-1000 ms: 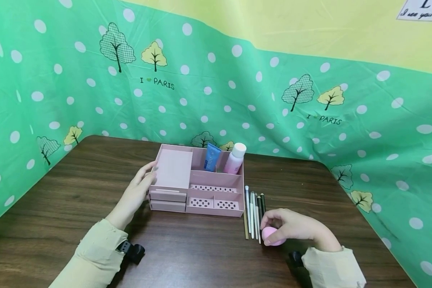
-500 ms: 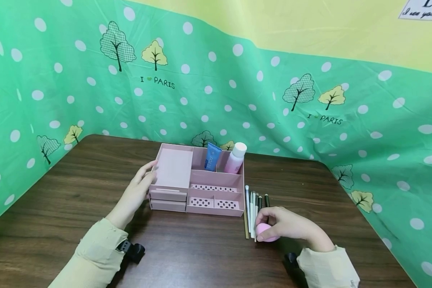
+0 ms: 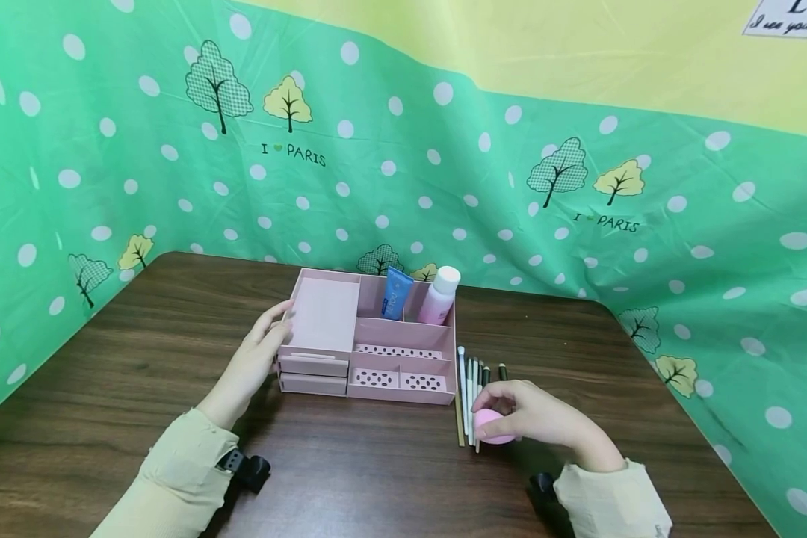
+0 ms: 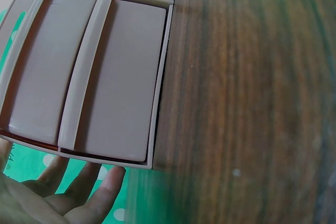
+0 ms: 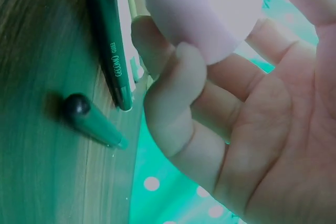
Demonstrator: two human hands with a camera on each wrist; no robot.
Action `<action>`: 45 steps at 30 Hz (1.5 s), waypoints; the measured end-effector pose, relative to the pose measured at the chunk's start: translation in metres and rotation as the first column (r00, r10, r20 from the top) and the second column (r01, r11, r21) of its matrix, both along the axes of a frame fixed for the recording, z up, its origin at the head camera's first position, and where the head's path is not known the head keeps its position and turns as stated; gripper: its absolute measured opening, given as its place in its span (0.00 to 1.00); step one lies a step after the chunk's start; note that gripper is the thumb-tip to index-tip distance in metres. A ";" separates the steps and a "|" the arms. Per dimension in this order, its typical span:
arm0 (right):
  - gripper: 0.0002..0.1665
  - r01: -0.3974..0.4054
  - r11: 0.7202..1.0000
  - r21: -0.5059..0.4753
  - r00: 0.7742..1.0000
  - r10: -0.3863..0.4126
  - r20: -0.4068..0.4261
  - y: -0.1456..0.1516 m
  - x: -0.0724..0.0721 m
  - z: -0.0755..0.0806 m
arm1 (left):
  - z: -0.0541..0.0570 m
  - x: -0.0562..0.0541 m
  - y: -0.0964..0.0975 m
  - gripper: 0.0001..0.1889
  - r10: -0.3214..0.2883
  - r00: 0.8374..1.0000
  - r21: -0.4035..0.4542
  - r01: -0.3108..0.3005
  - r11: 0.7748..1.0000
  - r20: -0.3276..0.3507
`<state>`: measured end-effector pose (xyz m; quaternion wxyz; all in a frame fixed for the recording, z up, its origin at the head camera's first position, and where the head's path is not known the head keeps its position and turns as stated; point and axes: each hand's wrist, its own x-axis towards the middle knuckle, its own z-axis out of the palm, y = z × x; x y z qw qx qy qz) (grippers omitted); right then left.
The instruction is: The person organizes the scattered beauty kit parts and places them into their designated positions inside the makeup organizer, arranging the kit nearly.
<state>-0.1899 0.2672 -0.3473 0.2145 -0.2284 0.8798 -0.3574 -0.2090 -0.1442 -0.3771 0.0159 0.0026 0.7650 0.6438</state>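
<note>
My left hand (image 3: pixel 254 357) rests its fingers against the left side of a pink desktop organizer (image 3: pixel 323 314). In the left wrist view, those fingertips touch the side wall next to two drawers (image 4: pixel 121 82). My right hand (image 3: pixel 545 415) holds a pink makeup sponge (image 3: pixel 491 427) between curled fingers and thumb, low beside several makeup brushes (image 3: pixel 469 403). From the right wrist, the smooth rounded sponge (image 5: pixel 202 9) shows near the fingertips. A black-handled brush (image 5: pixel 109 40) lies beside the hand, and a second dark-ended one (image 5: pixel 86 116) lies apart from it.
A blue tube (image 3: pixel 397 294) and a pink bottle with a white cap (image 3: pixel 438 296) stand in the organizer's rear compartments. The wooden table (image 3: pixel 350 471) extends around it. A green dotted curtain (image 3: pixel 390 187) hangs behind.
My right hand has moved slightly left and away from me with the sponge, over the brushes' near ends. One dark brush has shifted right, apart from the row. The left hand stays put.
</note>
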 end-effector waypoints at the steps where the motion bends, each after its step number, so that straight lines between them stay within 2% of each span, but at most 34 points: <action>1: 0.17 0.008 1.000 0.004 1.000 -0.008 -0.001 0.000 0.000 0.000 | 0.000 0.000 0.000 0.27 0.002 1.000 0.000 -0.002 1.000 0.000; 4: 0.17 0.022 1.000 0.013 1.000 -0.022 -0.009 -0.001 0.001 0.002 | 0.000 -0.001 0.000 0.27 0.006 1.000 0.000 -0.006 1.000 -0.002; 15: 0.19 0.014 1.000 -0.022 0.991 -0.016 -0.134 -0.004 0.004 0.004 | 0.000 0.000 0.000 0.27 0.004 1.000 -0.009 -0.004 1.000 0.000; 24: 0.18 0.033 0.997 -0.074 0.976 -0.048 -0.212 -0.008 0.005 0.006 | 0.001 -0.001 0.000 0.28 -0.003 1.000 -0.007 0.003 1.000 0.004; 30: 0.15 0.020 0.997 -0.074 0.957 -0.040 -0.287 -0.008 0.003 0.005 | 0.001 0.000 0.000 0.28 0.001 1.000 -0.011 -0.001 1.000 0.001; 45: 0.18 0.145 0.977 -0.155 0.956 -0.178 -0.231 -0.014 0.008 0.011 | 0.003 0.002 0.001 0.28 -0.004 1.000 -0.007 0.004 1.000 0.006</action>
